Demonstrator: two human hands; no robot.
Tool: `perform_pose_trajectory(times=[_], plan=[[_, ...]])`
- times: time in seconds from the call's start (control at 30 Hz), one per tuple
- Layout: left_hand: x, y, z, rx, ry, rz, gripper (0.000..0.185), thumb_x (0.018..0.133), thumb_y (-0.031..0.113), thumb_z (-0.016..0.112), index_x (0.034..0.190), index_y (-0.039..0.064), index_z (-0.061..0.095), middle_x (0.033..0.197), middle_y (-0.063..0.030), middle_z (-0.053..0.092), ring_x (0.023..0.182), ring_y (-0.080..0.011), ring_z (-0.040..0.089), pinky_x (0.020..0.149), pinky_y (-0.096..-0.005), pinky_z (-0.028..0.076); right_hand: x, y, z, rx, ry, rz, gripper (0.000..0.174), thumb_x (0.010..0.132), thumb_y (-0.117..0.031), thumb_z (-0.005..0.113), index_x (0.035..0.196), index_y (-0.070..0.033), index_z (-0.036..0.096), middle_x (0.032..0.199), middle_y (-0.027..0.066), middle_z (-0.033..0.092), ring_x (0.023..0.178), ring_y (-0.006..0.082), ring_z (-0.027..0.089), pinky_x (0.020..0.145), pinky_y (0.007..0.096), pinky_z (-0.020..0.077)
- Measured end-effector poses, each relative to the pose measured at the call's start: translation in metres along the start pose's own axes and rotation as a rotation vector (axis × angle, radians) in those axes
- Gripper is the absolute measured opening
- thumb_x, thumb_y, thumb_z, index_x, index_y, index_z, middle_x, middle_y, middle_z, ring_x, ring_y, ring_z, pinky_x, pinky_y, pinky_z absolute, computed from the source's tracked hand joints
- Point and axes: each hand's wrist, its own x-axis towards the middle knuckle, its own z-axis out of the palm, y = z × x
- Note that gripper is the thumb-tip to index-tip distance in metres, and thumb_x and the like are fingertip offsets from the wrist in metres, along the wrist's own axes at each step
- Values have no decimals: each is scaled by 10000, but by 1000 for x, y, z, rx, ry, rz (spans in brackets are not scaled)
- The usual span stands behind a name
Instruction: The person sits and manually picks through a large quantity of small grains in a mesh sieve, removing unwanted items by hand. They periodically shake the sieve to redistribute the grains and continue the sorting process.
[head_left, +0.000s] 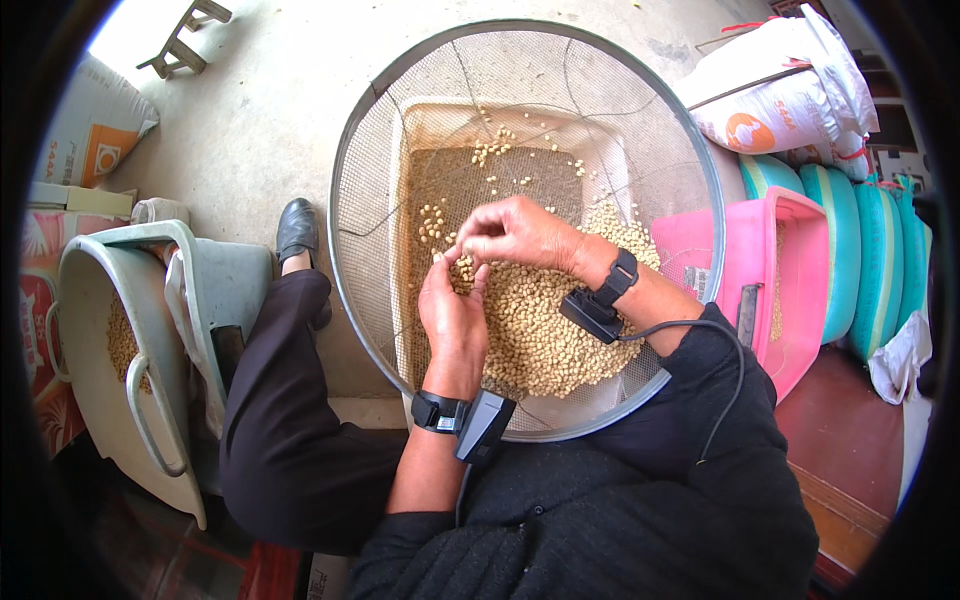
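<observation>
A large round wire-mesh sieve (351, 135) rests over a rectangular tub (616, 161), close against the lap. Pale dried beans (555, 330) are heaped on the mesh at its near and right side, with small scattered groups farther off. My left hand (452, 304) is over the left part of the sieve, palm turned up and fingers curled, with a few beans by its fingers. Just above it, my right hand (510, 234) has its fingers bent and its fingertips close to those of the left. Whether either hand pinches a bean is too small to tell.
Left stand a pale tub (161, 300) holding some beans and a scoop-like basin (97, 259). At right are a pink plastic bin (802, 277), green sacks (874, 262) and a white woven sack (765, 97). A wooden stool (184, 52) stands far left.
</observation>
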Motion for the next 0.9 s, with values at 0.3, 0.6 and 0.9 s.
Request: perform_pose_trajectory(times=[0.3, 0.6, 0.9], plan=[[5, -1, -6, -37, -91, -89, 242, 1012, 193, 402, 1018, -7, 539, 974, -128, 603, 857, -204, 591, 783, -340, 519, 29, 18, 4, -741, 509, -157, 214, 828, -133, 658, 1008, -39, 593, 950, 111, 593, 882, 229, 614, 799, 349, 517], [2, -1, -4, -25, -85, -99, 212, 1003, 179, 433, 1009, -3, 541, 972, -127, 607, 845, -191, 593, 774, -326, 527, 52, 29, -32, -483, 622, -58, 106, 813, -179, 672, 825, -81, 632, 814, 75, 642, 779, 251, 639, 699, 366, 538], [1, 3, 0, -6, -83, -67, 294, 1021, 240, 429, 1087, -24, 543, 1022, -127, 602, 883, -196, 592, 808, -325, 519, 57, 8, -24, -687, 402, 13, 141, 823, -219, 644, 759, -95, 623, 792, 72, 632, 704, 193, 638, 642, 364, 554]])
